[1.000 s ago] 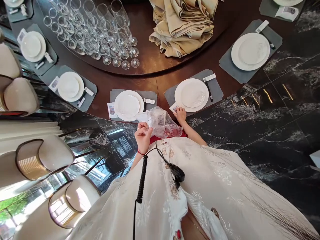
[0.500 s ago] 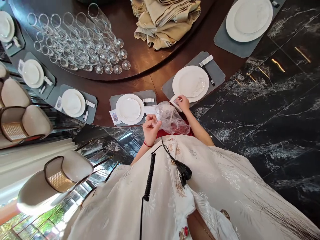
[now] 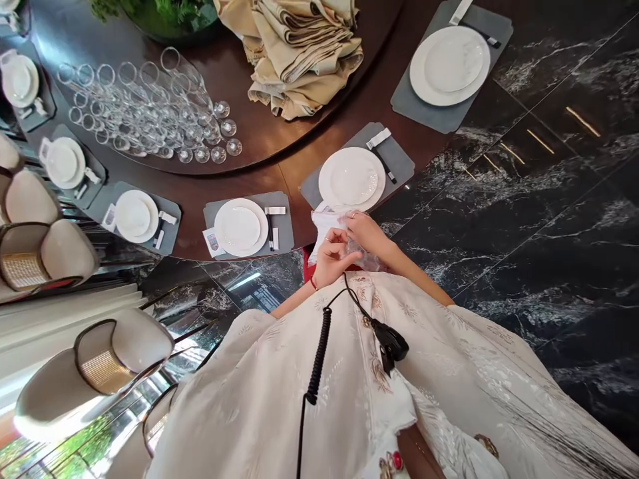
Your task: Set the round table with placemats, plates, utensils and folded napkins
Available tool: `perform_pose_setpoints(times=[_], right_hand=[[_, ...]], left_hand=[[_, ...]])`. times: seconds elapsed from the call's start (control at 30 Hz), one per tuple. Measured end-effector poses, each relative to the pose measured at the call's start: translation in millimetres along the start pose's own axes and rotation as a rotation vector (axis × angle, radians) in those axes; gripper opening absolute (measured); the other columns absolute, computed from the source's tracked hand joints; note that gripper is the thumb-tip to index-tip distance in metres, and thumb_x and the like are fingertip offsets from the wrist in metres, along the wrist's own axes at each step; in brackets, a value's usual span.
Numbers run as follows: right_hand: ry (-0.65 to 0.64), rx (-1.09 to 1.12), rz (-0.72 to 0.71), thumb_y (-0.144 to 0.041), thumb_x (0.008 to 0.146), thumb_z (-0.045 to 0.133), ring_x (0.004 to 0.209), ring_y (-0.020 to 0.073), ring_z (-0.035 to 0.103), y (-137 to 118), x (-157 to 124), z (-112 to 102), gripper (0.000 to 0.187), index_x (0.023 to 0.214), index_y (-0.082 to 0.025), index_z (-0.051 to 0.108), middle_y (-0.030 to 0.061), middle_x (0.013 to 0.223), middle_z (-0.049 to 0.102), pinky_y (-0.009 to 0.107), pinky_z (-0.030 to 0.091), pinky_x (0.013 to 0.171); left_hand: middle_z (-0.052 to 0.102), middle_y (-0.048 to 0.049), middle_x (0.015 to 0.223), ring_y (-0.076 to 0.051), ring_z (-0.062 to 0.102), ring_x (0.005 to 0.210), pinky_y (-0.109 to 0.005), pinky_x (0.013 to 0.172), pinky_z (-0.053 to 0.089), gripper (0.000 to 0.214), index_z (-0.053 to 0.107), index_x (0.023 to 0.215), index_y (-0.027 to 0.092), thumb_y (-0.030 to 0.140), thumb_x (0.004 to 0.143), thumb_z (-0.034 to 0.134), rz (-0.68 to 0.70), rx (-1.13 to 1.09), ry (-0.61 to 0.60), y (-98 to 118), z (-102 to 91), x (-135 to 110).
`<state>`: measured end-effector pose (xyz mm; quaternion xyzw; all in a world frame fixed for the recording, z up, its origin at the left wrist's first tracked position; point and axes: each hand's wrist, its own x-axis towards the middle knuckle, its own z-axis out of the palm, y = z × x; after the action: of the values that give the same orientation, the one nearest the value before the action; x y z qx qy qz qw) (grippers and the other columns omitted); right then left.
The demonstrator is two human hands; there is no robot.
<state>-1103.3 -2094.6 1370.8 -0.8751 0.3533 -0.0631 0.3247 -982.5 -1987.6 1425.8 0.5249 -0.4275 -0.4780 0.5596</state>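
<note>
My left hand (image 3: pixel 333 255) is closed on a clear plastic bag (image 3: pixel 360 258) and a white packet (image 3: pixel 322 226), held in front of my waist. My right hand (image 3: pixel 363 229) has come in beside it, fingers curled on the same bag. Both hands hover just off the edge of the round dark wooden table (image 3: pixel 299 163), below a white plate (image 3: pixel 351 179) on a grey placemat (image 3: pixel 399 156). A second plate (image 3: pixel 240 227) on its own placemat sits to the left, with a small card (image 3: pixel 212 241) at its corner.
Several champagne flutes (image 3: pixel 150 106) lie in rows on the raised centre of the table, next to a heap of beige napkins (image 3: pixel 294 53). More place settings (image 3: pixel 452 63) ring the table. Cream chairs (image 3: pixel 94 359) stand at the left; black marble floor (image 3: pixel 524 219) at the right.
My right hand left the plate's edge and joined the left hand at the bag. The bag, loose and billowed before, is now bunched between both hands. The view shifted right.
</note>
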Motion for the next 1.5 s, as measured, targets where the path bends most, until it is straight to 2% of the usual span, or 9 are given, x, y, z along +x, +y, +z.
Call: perform_pose_setpoints(times=[0.27, 0.5, 0.67, 0.83, 1.03, 1.2, 1.33, 1.43, 1.5], right_hand=[[0.006, -0.158, -0.044, -0.005, 0.091, 0.055, 0.107, 0.0267, 0.064, 50, -41, -51, 0.023, 0.097, -0.015, 0.075, 0.0158, 0.104, 0.073, 0.037, 0.054, 0.092], [0.476, 0.497, 0.137, -0.025, 0.090, 0.066, 0.079, 0.0183, 0.069, 148, -80, -91, 0.014, 0.095, -0.021, 0.078, 0.0044, 0.092, 0.074, 0.037, 0.062, 0.081], [0.612, 1.039, 0.679, -0.022, 0.084, 0.072, 0.060, 0.0098, 0.063, 247, -15, -55, 0.007, 0.089, -0.017, 0.073, -0.0021, 0.067, 0.066, 0.029, 0.066, 0.071], [0.554, 1.026, 1.033, -0.006, 0.082, 0.068, 0.058, 0.0078, 0.064, 271, 59, -3, 0.008, 0.082, -0.013, 0.066, -0.0036, 0.058, 0.062, 0.024, 0.064, 0.071], [0.471, 0.864, 1.077, -0.007, 0.079, 0.065, 0.057, 0.0096, 0.064, 260, 66, 17, 0.007, 0.078, -0.013, 0.068, -0.0034, 0.058, 0.062, 0.024, 0.062, 0.071], [0.329, 0.603, 0.905, -0.019, 0.077, 0.069, 0.076, 0.0147, 0.068, 272, 49, 2, 0.015, 0.089, -0.012, 0.074, 0.0046, 0.082, 0.075, 0.032, 0.059, 0.089], [0.497, 0.587, 0.694, -0.032, 0.086, 0.064, 0.081, 0.0156, 0.066, 225, 24, -26, 0.027, 0.104, -0.014, 0.073, 0.0074, 0.093, 0.074, 0.030, 0.058, 0.087], [0.665, 0.643, 0.440, -0.040, 0.095, 0.055, 0.072, 0.0148, 0.064, 96, -9, -24, 0.028, 0.095, -0.019, 0.073, 0.0044, 0.085, 0.071, 0.028, 0.057, 0.076], [0.574, 0.591, 0.256, -0.040, 0.098, 0.053, 0.076, 0.0166, 0.067, -23, -23, -5, 0.031, 0.085, -0.021, 0.073, 0.0049, 0.082, 0.072, 0.030, 0.056, 0.080]], left_hand=[[0.051, -0.0051, 0.082, -0.015, 0.047, 0.078, -0.033, 0.077, 0.042, 0.073, 0.038, 0.048, 0.014, 0.066, 0.068, 0.085, -0.025, -0.046, 0.091, -4, 60.4, 14], [0.052, -0.0053, 0.082, -0.015, 0.048, 0.077, -0.032, 0.076, 0.042, 0.073, 0.038, 0.049, 0.014, 0.069, 0.071, 0.081, -0.069, -0.028, 0.111, -7, 88.0, 33], [0.050, -0.0049, 0.080, -0.014, 0.046, 0.073, -0.031, 0.072, 0.042, 0.075, 0.035, 0.048, 0.014, 0.070, 0.071, 0.081, -0.117, -0.009, 0.142, -20, 96.2, 45], [0.048, -0.0041, 0.078, -0.013, 0.045, 0.071, -0.030, 0.069, 0.040, 0.077, 0.034, 0.047, 0.014, 0.070, 0.068, 0.082, -0.125, 0.001, 0.224, -17, 102.1, 40], [0.047, -0.0042, 0.075, -0.014, 0.044, 0.070, -0.031, 0.068, 0.039, 0.076, 0.033, 0.048, 0.015, 0.071, 0.070, 0.080, -0.075, 0.026, 0.312, -3, 96.2, 47], [0.047, -0.0044, 0.076, -0.015, 0.043, 0.073, -0.031, 0.070, 0.039, 0.073, 0.033, 0.049, 0.016, 0.066, 0.072, 0.081, -0.046, 0.029, 0.359, -2, 115.1, 70], [0.048, -0.0049, 0.079, -0.016, 0.046, 0.077, -0.032, 0.075, 0.039, 0.067, 0.036, 0.049, 0.016, 0.058, 0.074, 0.082, -0.032, 0.048, 0.388, 0, 97.0, 76], [0.049, -0.0048, 0.081, -0.016, 0.046, 0.079, -0.033, 0.077, 0.040, 0.065, 0.036, 0.051, 0.016, 0.055, 0.074, 0.082, -0.076, 0.041, 0.321, 8, 15.7, 53], [0.049, -0.0046, 0.081, -0.016, 0.047, 0.079, -0.033, 0.078, 0.040, 0.065, 0.036, 0.051, 0.016, 0.055, 0.075, 0.081, -0.096, 0.022, 0.258, 17, -59.7, 28]])
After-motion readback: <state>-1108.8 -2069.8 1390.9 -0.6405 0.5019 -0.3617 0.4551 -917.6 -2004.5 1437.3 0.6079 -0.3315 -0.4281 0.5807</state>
